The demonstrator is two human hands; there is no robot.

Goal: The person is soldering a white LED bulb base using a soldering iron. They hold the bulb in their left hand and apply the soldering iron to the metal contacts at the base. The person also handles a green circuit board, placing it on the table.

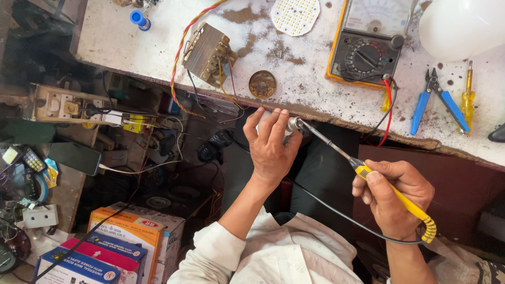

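Right hand: right hand (pixel 394 197) is closest to the camera, fingers wrapped and pressed around the yellow handle of a soldering iron (pixel 389 192), thumb lying along the top of it.
Iron tip: the metal shaft runs up and to the left, and its point meets the metal end of the small part just below the near edge of the workbench (pixel 158 47).
Left hand: left hand (pixel 271 144) is closed around a small white bulb base (pixel 293 125), fingers curled over it; only the metal cap and a bit of white show between the fingers.
Place of the part: held in the air, just beside the near edge of the workbench, not resting on it.
Step in hand: it looks like soldering at the metal cap of the part, with the tip now at the joint.
Next move calls for: a steady left hand and a light, short touch of the tip, in my judgement.
Cable: the black cord (pixel 336 210) of the iron hangs across the lap.
On the workbench: a small transformer (pixel 206 52), a round brass tin (pixel 262 84), a round LED plate (pixel 295 16), an analogue multimeter (pixel 368 44), blue-handled pliers (pixel 436 100), a yellow screwdriver (pixel 467 97).
Lower left: coloured cardboard boxes (pixel 121 242).
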